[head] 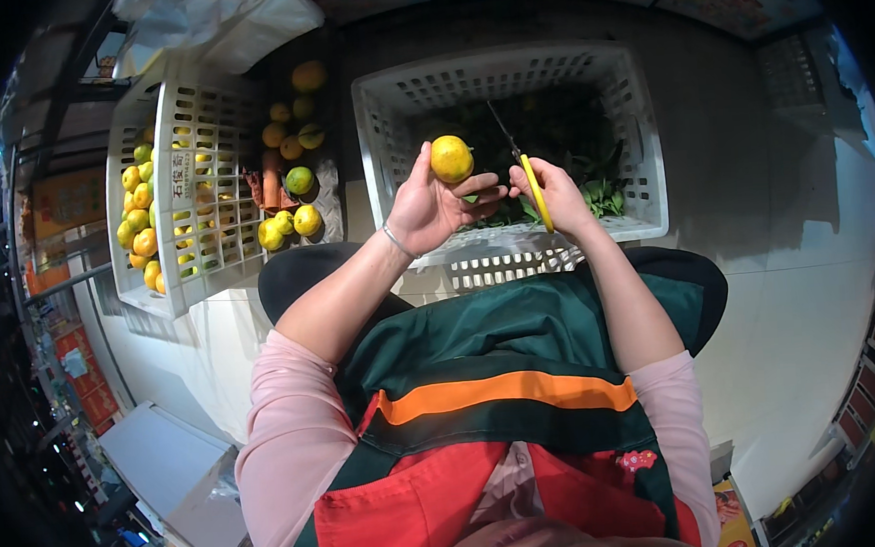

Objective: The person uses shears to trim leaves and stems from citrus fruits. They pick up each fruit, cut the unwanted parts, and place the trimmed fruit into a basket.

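A yellow-orange citrus fruit [451, 159] rests in my left hand [437, 202], between the thumb and the fingers, over the near left part of a white plastic crate [522, 240]. Green leaves [604, 197] lie inside that crate, its far part in dark shadow. My right hand [559, 194] grips a pair of scissors [536, 194] with yellow handles. Their dark blades point away from me, over the leaves, apart from the fruit. Whether the blades are spread is hard to see.
On the left a second white crate [212, 212] holds several yellow and green citrus fruits [144, 242]. More fruits, among them a green one [299, 180], lie between the crates. A plastic bag [220, 31] sits at the far left, and a white box [164, 456] stands at lower left.
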`<action>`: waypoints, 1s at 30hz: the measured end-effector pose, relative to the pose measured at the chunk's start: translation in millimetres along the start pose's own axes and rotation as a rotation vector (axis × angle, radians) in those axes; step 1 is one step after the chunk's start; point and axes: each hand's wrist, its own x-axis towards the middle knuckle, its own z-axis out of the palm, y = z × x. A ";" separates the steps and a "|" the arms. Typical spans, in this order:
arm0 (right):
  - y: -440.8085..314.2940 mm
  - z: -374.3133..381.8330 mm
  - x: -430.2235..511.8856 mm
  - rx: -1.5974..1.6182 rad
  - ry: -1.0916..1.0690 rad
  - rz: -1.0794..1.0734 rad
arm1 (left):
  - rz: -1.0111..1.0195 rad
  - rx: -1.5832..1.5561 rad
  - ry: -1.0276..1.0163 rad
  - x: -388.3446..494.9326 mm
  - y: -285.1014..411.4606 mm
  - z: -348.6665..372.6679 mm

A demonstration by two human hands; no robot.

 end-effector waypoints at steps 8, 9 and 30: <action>-8.4 9.2 4.4 -0.047 -0.001 -0.008 | 0.190 0.321 0.367 -3.6 1.0 -1.7; -10.4 9.8 4.3 -0.052 -0.002 -0.012 | 0.209 0.368 0.420 -3.2 0.6 -3.2; -21.3 7.4 -8.1 0.657 -0.118 0.186 | 0.688 1.697 0.100 3.6 -15.1 18.4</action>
